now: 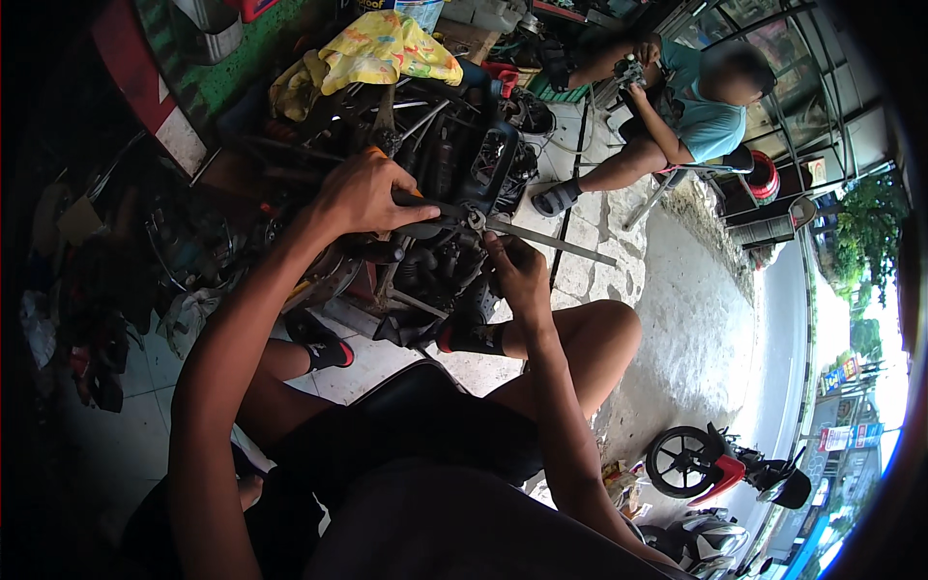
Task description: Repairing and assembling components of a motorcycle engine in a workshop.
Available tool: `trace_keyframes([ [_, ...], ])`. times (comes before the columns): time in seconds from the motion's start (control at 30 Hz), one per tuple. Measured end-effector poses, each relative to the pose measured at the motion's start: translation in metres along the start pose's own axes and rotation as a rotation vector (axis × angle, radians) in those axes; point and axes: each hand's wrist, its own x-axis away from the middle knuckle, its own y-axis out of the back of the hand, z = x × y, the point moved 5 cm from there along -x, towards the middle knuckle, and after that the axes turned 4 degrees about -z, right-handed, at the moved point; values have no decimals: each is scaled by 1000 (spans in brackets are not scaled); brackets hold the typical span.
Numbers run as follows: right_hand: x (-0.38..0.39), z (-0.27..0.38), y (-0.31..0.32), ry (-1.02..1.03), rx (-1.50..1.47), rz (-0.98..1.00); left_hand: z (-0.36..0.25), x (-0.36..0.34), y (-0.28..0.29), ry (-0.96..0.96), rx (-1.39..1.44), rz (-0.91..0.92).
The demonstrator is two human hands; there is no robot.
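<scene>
My left hand (pixel 362 196) is closed around the dark handles of a pair of pliers (pixel 447 215), whose jaws meet near a pivot at a thin flat metal strip (pixel 551 242). The strip runs out to the right over the pale paving. My right hand (pixel 517 274) is just below the pliers' head, its fingers pinched on the near end of the strip. Both hands work in front of a dark, greasy engine block (pixel 435 164) with tubes and brackets. My bare knees and black shoes show below it.
A yellow cloth (pixel 387 46) lies on top of the engine. Another person (pixel 677 106) sits on a stool at the upper right, handling a small part. A red and black motorbike (pixel 720 464) lies at the lower right. Dark parts clutter the floor on the left.
</scene>
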Motion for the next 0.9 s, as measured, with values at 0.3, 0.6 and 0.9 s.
trace_keyframes([
  [0.3, 25, 7, -37, -80, -396, -86, 4, -1, -3, 26, -22, 31],
  [0.6, 30, -9, -52, -277, -628, 29, 3, -1, -3, 19, -44, -7],
  [0.9, 2, -14, -1, -85, -102, 203, 0, -3, -1, 34, -12, 68],
])
